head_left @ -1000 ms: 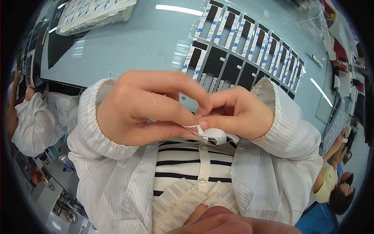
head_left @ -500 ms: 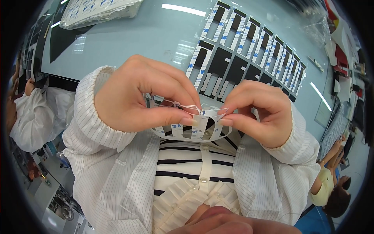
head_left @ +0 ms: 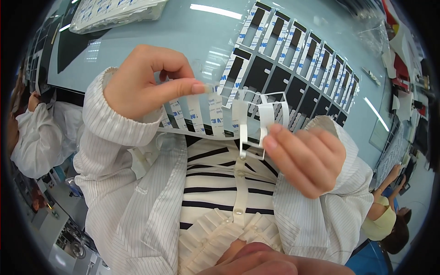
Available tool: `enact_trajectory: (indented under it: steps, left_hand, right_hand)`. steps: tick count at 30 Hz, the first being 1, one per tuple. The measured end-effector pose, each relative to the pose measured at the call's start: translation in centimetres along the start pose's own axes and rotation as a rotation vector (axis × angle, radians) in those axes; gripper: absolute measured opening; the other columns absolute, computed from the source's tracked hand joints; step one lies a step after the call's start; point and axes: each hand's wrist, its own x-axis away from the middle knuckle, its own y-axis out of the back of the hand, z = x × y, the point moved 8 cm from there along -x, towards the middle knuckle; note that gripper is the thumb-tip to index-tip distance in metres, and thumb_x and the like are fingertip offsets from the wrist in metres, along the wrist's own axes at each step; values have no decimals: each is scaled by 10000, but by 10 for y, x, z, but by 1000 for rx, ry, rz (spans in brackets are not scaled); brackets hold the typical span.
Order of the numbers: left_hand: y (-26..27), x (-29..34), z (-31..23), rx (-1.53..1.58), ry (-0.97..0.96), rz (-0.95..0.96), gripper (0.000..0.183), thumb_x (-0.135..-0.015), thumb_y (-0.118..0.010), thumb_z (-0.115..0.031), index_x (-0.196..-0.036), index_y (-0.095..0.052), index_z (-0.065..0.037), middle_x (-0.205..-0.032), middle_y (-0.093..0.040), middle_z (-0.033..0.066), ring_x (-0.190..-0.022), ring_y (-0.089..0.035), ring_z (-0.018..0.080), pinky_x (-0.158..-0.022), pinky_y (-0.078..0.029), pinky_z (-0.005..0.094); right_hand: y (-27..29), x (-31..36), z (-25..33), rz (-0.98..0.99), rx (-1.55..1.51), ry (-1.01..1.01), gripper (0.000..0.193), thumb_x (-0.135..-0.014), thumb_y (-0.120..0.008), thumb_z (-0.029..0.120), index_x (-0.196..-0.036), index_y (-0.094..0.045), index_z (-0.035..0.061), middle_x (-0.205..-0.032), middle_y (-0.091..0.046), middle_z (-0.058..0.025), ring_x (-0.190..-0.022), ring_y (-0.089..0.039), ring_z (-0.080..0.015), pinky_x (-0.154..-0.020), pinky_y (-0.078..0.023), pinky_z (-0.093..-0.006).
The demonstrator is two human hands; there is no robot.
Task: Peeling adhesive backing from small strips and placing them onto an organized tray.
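Observation:
My left hand (head_left: 149, 85) pinches the upper edge of a clear sheet (head_left: 215, 114) between thumb and fingers. Rows of white adhesive-tape strips with blue print sit on this sheet, which hangs in front of my chest. From its right end a thin white ladder-shaped liner frame (head_left: 266, 114) stands away, curled and partly lifted. My right hand (head_left: 307, 158) holds the lower part of that frame at its fingertips; its other fingers are curled in and slightly blurred.
Beyond my hands, a grid of black panels (head_left: 275, 75), several bearing printed tape strips, lies on the glossy table (head_left: 183, 41). A bagged stack of printed sheets (head_left: 119, 13) is at the far left, near a black sheet (head_left: 75, 52). Crumpled clear plastic (head_left: 369, 27) lies far right. Other people sit at both sides.
My hands have moved apart: the left up and leftward, the right downward and to the right. The white liner frame now stands away from the sheet's right end.

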Motion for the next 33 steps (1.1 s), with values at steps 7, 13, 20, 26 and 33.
enact_trajectory:
  steps: [7, 13, 20, 26, 33]
  left_hand:
    - [4, 1, 5, -239, 56, -282, 256, -867, -773, -233, -764, -708, -8, -586, -578, 73, -493, -491, 146, -486, -393, 278]
    - [10, -1, -5, -486, -132, -340, 254, -842, -785, -259, -753, -701, -37, -659, -636, 74, -533, -587, 205, -488, -437, 299]
    - [-14, 17, -32, -485, -334, -144, 164, -802, -784, -201, -798, -677, -77, -685, -601, 30, -585, -562, 209, -580, -438, 328]
    - [-61, 41, -55, -644, -532, -147, 212, -704, -784, -223, -753, -618, -101, -737, -553, 0, -613, -504, 155, -636, -412, 310]
    - [-75, 51, -54, -748, -583, -216, 129, -715, -727, -102, -655, -614, -89, -1042, -712, 35, -592, -466, 136, -615, -401, 302]
  right_hand:
    - [8, 17, 40, -164, 44, 168, 200, -824, -746, 66, -1020, -720, 95, -899, -747, -24, -563, -583, -140, -474, -324, -232]
    - [13, 31, 59, -225, -147, 369, 182, -870, -720, 61, -1048, -704, 98, -908, -748, -1, -561, -590, -127, -497, -357, -225]
    - [-4, 42, -63, -212, -841, -1117, 151, -940, -674, 63, -1069, -655, -14, -860, -711, -111, -554, -606, -97, -463, -438, -196]
    - [-55, 50, -86, -103, -1166, -1393, 173, -919, -697, 24, -1075, -662, -41, -892, -727, -119, -543, -577, -61, -490, -451, -183]
    - [-71, 46, -93, -43, -1174, -1410, 179, -924, -697, 41, -1077, -664, -47, -890, -721, -117, -552, -603, -63, -503, -482, -180]
